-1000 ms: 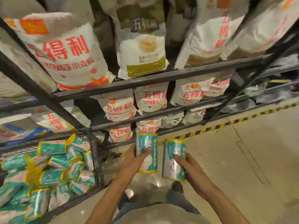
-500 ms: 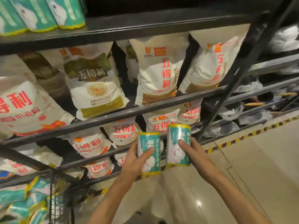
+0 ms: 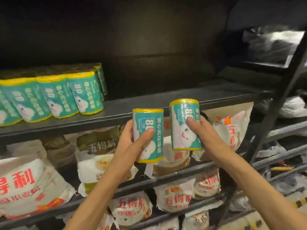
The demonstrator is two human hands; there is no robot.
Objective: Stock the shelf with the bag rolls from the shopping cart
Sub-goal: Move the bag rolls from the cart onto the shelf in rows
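a row of upright bag rolls (image 3: 49,97) fills the left of the dark shelf (image 3: 182,98), with bare shelf to their right. the left hand (image 3: 132,143) grips one roll (image 3: 147,135) upright just below the shelf's front edge. the right hand (image 3: 206,133) grips another roll (image 3: 185,124) upright, its top level with that edge.

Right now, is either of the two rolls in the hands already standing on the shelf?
No, the left hand and right hand both hold their rolls below the shelf.

Dark shelf (image 3: 166,103) carries upright bag rolls (image 3: 54,95).
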